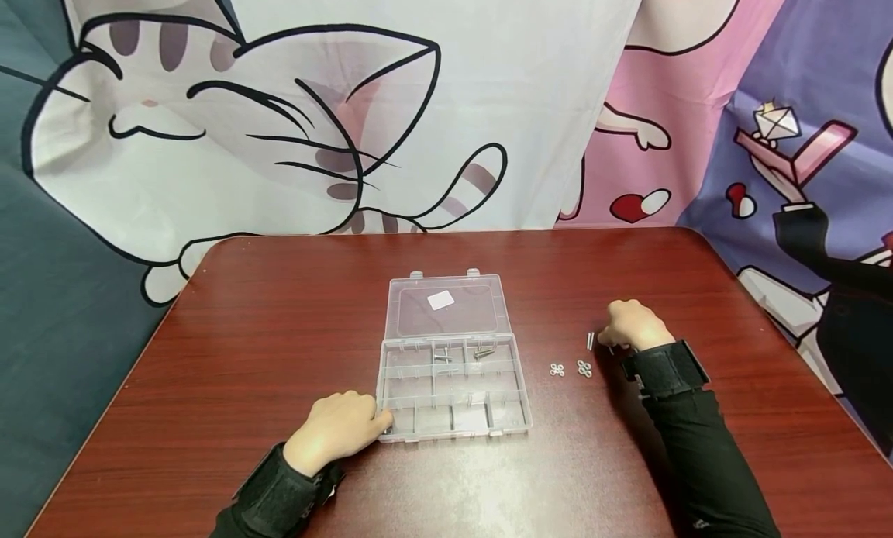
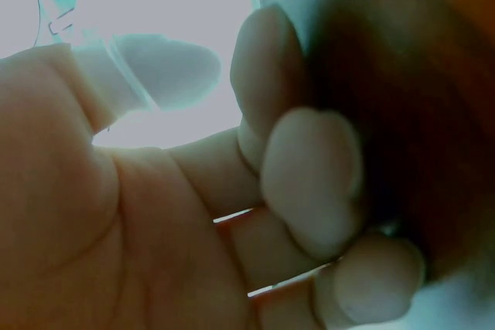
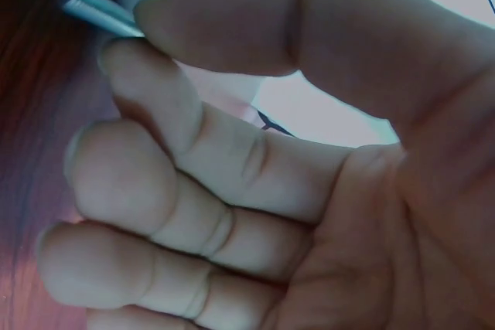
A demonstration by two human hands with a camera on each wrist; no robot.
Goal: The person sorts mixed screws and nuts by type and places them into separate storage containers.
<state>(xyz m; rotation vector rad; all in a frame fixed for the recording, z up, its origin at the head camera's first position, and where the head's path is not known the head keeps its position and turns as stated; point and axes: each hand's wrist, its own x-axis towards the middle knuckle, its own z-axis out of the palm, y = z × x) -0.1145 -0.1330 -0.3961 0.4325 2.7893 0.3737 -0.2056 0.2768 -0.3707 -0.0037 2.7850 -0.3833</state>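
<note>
A clear plastic compartment box (image 1: pixel 453 382) lies with its lid (image 1: pixel 446 313) folded back. My left hand (image 1: pixel 338 427) holds its near left corner, fingers curled in the left wrist view and the thumb (image 2: pixel 174 71) washed out by glare. Right of the box, my right hand (image 1: pixel 635 325) is low over the table. Its thumb and index finger pinch a small metal rod (image 3: pixel 100 9), whose far end is hidden by the fingertips. Beside that hand lie thin metal pieces (image 1: pixel 590 341), with small silver nuts (image 1: pixel 584 369) and another cluster of small silver pieces (image 1: pixel 556 370) nearer the box.
Two of the box's compartments hold metal screws (image 1: pixel 484 353) and other metal pieces (image 1: pixel 443 357). A white label (image 1: pixel 440 300) is on the lid. The brown table (image 1: pixel 279 321) ends at a printed cloth (image 1: pixel 530 135) at the back.
</note>
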